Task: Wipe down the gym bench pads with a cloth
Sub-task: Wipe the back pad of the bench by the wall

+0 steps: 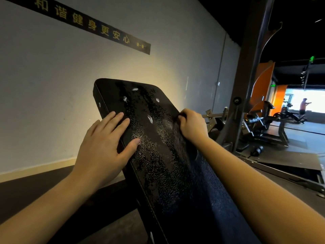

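Nearest: two bare forearms reach up and forward, one along each side of the inclined black bench pad (158, 173). The pad slopes away from the camera, top end highest.

Left hand (103, 143): open, fingers straight and spread, palm flat on the pad's left edge, thumb lying on the top face. Judgement: it braces the pad so that wiping pressure does not rock it.

Right hand (192, 125): fingers curled tight at the pad's right edge, gripping a bunched dark cloth (182, 143). The cloth lies on the pad just below the knuckles. It is nearly the same colour as the vinyl, so its outline is hard to follow. Judgement: holding it bunched puts a thick wad under the hand for a firm stroke.

Pad surface: the middle and upper parts are beaded with fine droplets, with a few white foam spots (135, 89) near the top. The strip beside the cloth looks smoother. Judgement: cleaner is on the pad and most of the wet area is not yet wiped.

Containers: none in view, no bottle or bucket.

Beyond: a pale wall (52, 85) behind the pad, with a black banner (98, 27) of yellow characters running across it. To the right is a dark steel upright (246, 85), then a weight machine (263, 124) on the floor. Far right, in a bright opening, stands a distant person (303, 106).
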`<action>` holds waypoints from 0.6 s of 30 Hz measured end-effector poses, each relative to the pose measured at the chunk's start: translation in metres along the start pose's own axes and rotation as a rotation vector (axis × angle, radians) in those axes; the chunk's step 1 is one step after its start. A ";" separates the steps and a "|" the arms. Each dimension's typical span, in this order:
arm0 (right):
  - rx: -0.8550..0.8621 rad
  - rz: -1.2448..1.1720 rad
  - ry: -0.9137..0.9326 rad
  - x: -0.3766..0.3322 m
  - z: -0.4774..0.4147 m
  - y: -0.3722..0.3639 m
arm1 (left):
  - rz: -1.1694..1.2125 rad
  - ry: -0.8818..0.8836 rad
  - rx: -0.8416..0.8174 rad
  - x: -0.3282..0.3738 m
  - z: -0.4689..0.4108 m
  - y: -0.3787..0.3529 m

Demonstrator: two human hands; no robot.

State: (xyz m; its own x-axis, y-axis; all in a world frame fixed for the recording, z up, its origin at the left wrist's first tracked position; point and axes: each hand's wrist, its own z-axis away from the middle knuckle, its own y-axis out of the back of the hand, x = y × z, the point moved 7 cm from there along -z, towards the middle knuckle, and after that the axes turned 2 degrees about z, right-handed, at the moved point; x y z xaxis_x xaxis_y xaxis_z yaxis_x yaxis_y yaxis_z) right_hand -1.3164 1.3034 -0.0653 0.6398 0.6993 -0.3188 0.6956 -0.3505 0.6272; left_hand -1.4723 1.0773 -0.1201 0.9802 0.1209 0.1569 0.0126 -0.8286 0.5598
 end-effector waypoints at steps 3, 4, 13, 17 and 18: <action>0.000 -0.027 0.048 -0.005 0.054 0.016 | 0.032 -0.008 0.006 0.001 0.001 0.000; -0.005 -0.072 0.124 -0.012 0.086 0.024 | 0.045 -0.010 0.014 0.001 0.001 -0.001; -0.028 0.080 0.117 0.025 0.071 0.030 | 0.088 -0.012 0.026 0.001 0.001 -0.005; 0.006 -0.012 0.034 -0.017 0.045 0.012 | 0.092 -0.009 0.020 0.001 0.002 -0.005; -0.009 -0.064 0.113 -0.041 0.060 0.011 | 0.096 -0.008 0.026 0.001 0.003 -0.005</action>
State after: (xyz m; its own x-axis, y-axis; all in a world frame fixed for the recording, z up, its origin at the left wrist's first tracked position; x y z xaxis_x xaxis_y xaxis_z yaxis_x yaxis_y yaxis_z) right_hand -1.3152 1.2334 -0.0877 0.5528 0.7859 -0.2771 0.7306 -0.2970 0.6149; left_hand -1.4711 1.0800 -0.1248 0.9787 0.0361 0.2021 -0.0764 -0.8498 0.5215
